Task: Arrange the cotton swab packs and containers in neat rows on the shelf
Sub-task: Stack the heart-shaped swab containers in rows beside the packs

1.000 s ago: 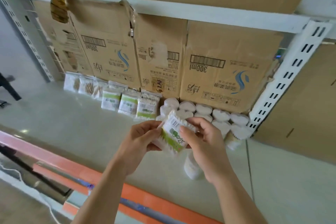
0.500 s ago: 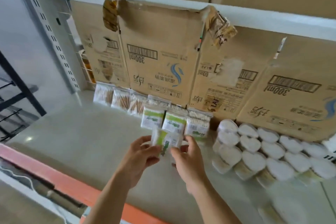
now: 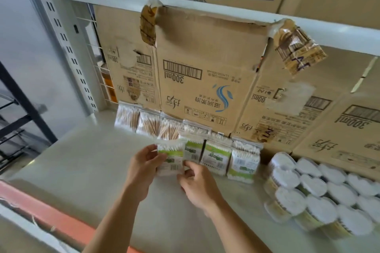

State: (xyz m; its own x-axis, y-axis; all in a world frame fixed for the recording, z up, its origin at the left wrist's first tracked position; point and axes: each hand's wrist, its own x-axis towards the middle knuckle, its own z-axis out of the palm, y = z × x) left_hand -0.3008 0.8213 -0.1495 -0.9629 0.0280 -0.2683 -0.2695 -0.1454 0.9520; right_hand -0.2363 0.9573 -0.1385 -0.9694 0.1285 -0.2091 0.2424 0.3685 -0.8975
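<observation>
Stockroom: metal racking [image 3: 67, 47], stacked cartons [image 3: 207, 80], bulk swab packs [image 3: 216, 155].

Clear plastic swab pack with a lime-green and white label [image 3: 170, 158], black barcode at its foot; green-labelled packs [image 3: 214, 157] alike; clear packs of tan sticks [image 3: 148, 124], white-tipped; white-lidded round tubs [image 3: 312, 186], yellow-green sides; brown cardboard boxes [image 3: 205, 80] printed with black barcodes, one blue swirl; pale cream shelf [image 3: 82, 162], orange-red front edge [image 3: 53, 219].

Single head-worn view, looking forward and down onto the shelf [image 3: 82, 162] at close range. Cardboard boxes [image 3: 205, 57] fill 12 o'clock.
</observation>
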